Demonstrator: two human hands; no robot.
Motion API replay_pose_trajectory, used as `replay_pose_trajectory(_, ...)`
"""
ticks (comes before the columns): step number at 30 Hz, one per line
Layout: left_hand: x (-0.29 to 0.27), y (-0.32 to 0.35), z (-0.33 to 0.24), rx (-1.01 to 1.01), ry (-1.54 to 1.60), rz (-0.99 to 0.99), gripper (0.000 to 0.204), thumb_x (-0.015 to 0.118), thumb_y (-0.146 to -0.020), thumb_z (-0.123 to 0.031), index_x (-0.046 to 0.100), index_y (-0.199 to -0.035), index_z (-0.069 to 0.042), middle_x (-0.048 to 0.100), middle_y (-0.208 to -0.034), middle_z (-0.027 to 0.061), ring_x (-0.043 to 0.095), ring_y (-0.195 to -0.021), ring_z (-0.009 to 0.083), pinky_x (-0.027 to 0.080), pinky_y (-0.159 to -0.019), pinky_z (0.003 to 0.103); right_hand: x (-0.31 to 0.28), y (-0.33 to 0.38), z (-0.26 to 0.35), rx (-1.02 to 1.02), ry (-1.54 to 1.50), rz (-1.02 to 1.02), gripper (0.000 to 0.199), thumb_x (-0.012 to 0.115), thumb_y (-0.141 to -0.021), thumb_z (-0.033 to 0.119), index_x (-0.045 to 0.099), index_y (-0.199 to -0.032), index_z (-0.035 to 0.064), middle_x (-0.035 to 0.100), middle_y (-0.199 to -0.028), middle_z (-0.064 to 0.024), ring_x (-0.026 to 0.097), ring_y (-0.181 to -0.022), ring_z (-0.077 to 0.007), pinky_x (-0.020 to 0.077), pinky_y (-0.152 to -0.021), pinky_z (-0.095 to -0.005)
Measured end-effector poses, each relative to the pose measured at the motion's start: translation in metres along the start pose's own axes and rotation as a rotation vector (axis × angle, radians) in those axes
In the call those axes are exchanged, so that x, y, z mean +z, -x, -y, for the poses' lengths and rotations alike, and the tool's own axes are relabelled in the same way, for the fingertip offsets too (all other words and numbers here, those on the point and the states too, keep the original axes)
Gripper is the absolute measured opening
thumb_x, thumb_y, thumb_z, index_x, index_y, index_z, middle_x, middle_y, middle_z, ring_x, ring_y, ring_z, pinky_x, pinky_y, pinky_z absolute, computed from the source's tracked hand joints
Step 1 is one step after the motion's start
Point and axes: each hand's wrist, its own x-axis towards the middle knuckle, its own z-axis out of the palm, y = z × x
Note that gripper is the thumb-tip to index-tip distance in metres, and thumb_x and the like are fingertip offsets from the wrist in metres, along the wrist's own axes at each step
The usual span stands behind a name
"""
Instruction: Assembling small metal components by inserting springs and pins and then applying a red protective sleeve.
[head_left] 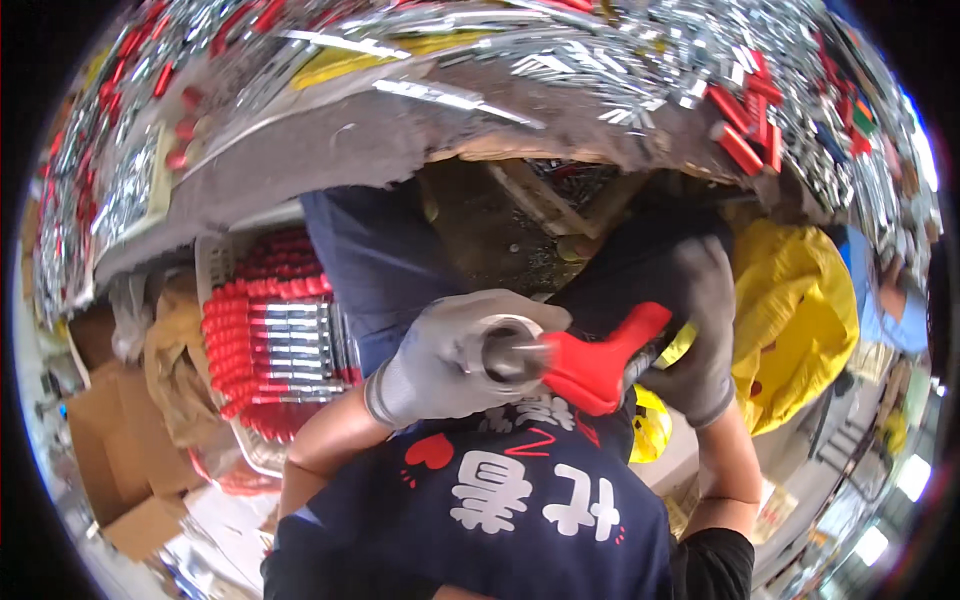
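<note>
- Hands in the head view both wear grey fabric gloves; the left hand (465,355) is wrapped around a round, hollow, dull-silver metal piece (508,367), clamped on it.
- Right hand (695,335), blurred, looks closed on the dark end of a red, angular, hard-shelled tool body (597,368); how firmly, I cannot tell.
- Both pieces are over the lap, side by side, above a navy printed apron (400,500); if either grip slackened, that piece could drop onto the apron or slide off to the floor.
- Thin shiny shaft (528,349) lies between the metal piece and the red body; whether it turns is unclear from the blur, but if it did, loose glove fabric close by could snag.
- Should the two hands tilt differently, the shaft might bind or scrape the metal rim.
- Elbow room looks limited: a white plastic basket (215,270) of red-handled metal tools (295,338) sits by the left leg, a crumpled yellow bag (790,325) beyond the right hand, so a wide swing could knock the basket or catch the bag.
</note>
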Motion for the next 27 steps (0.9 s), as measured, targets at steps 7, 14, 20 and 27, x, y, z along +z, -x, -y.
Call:
replay_pose_trajectory(7, -0.019, 0.046, 0.012, -0.221, -0.484, -0.186, 0.036, 0.076, -0.07, -0.019, 0.065, -0.102, -0.006, 0.067, -0.092, 0.0132, 0.065, -0.083, 0.0316, 0.052, -0.073, 0.038, 0.004, -0.018, 0.009, 0.13, -0.278, 0.359, 0.059, 0.084, -0.05, 0.006, 0.061, -0.105, 0.0018, 0.066, -0.101, -0.0162, 0.066, -0.09, -0.0301, 0.0508, -0.082, -0.0336)
replay_pose_trajectory(14, -0.037, 0.059, 0.0, -0.373, -0.545, 0.02, 0.035, 0.079, -0.068, -0.024, 0.059, -0.09, -0.005, 0.062, -0.076, 0.0135, 0.063, -0.072, 0.0322, 0.048, -0.062, 0.038, 0.003, -0.076, 0.028, -0.071, -0.261, 0.619, 0.052, 0.086, -0.053, 0.015, 0.064, -0.098, 0.0047, 0.068, -0.087, -0.0122, 0.066, -0.071, -0.0292, 0.0522, -0.066, -0.0327)
replay_pose_trajectory(20, -0.049, 0.042, -0.013, -0.642, -0.03, 0.414, 0.04, 0.079, -0.072, -0.034, 0.06, -0.087, -0.003, 0.062, -0.07, 0.011, 0.064, -0.066, 0.0223, 0.047, -0.059, 0.033, 0.002, -0.101, 0.045, -0.705, 0.176, 0.539, 0.03, 0.071, -0.053, 0.021, 0.069, -0.083, 0.0213, 0.053, -0.079, 0.0029, 0.053, -0.079, -0.0188, 0.0455, -0.086, -0.0526)
replay_pose_trajectory(27, -0.05, 0.038, -0.012, -0.645, 0.329, 0.671, 0.031, 0.08, -0.074, -0.029, 0.063, -0.083, -0.004, 0.062, -0.067, 0.0021, 0.057, -0.065, 0.0073, 0.046, -0.058, 0.028, 0.007, -0.088, 0.065, -0.838, 0.123, 0.258, 0.034, 0.072, -0.048, 0.019, 0.066, -0.082, 0.0216, 0.054, -0.079, 0.0029, 0.053, -0.076, -0.0187, 0.0477, -0.081, -0.0529)
